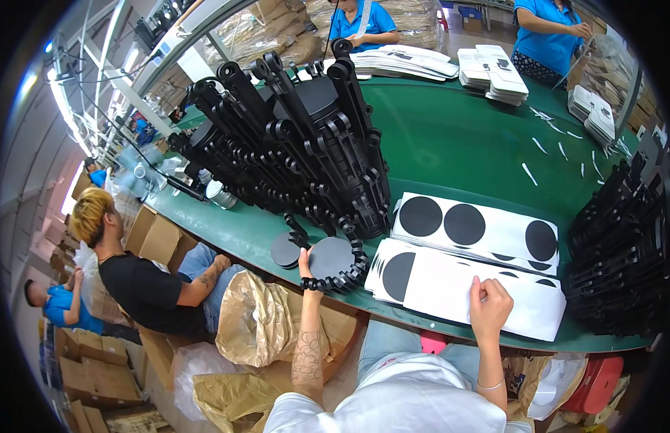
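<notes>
My left hand grips the edge of a black round base, with the thumb showing beside it. A jointed black flexible arm curls around that base's near and right sides. Another black disc lies just left of it on the green table. My right hand is closed, fingers curled together, above a stack of white sheets with black round stickers. Whatever its fingers hold, if anything, is hidden. A second stack of sticker sheets lies just beyond, showing black circles.
A tall heap of black jointed arms with round bases stands ahead on the left. More black parts are piled at the right. White card stacks and paper scraps lie farther back. A seated person is at left; others work across the table.
</notes>
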`<state>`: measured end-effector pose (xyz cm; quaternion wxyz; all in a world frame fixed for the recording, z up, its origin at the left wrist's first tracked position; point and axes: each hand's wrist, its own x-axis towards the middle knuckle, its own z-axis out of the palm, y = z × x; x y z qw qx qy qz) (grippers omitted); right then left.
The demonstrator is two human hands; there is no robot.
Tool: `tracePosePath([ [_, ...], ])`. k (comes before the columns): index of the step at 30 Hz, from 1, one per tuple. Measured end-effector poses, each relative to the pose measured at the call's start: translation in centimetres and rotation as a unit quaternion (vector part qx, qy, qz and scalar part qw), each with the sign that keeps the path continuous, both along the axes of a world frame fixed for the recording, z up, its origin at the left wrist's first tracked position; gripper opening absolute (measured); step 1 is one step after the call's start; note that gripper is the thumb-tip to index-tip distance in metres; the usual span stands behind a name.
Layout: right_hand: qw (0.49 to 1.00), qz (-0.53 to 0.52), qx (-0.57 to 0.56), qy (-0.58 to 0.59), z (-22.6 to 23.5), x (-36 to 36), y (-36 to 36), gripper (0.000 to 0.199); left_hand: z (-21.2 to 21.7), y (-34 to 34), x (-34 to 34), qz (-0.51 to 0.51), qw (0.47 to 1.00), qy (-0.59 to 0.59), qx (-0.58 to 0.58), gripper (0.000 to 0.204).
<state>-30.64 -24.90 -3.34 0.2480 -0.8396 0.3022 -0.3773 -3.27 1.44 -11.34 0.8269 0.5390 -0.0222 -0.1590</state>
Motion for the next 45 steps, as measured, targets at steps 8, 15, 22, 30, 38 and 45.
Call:
tracePosePath([
  [8,1.0,0.0,0.002,0.009,0.0,0.2,0.0,0.029,0.1,-0.1,-0.8,0.027,0.999,0.019,-0.033,0.064],
  [15,1.0,0.001,-0.002,0.029,0.4,0.4,0.0,0.031,0.5,-0.3,-0.3,-0.02,0.998,-0.036,-0.047,0.073],
  [22,0.999,0.013,-0.014,0.035,0.2,0.6,0.2,0.031,-1.0,-0.4,0.4,-0.04,0.998,-0.028,-0.048,0.06],
  [30,0.999,-0.001,-0.025,0.037,0.3,0.8,0.3,0.03,-1.5,-0.7,1.2,-0.046,0.994,-0.02,-0.099,0.054],
  [38,0.999,-0.001,-0.023,0.042,0.3,0.8,0.3,0.029,1.2,-1.0,0.8,-0.133,0.984,-0.097,-0.069,0.056],
  [45,0.998,-0.002,-0.035,0.052,0.5,1.0,0.5,0.029,1.6,0.5,1.9,-0.188,0.973,-0.134,0.011,0.057],
])
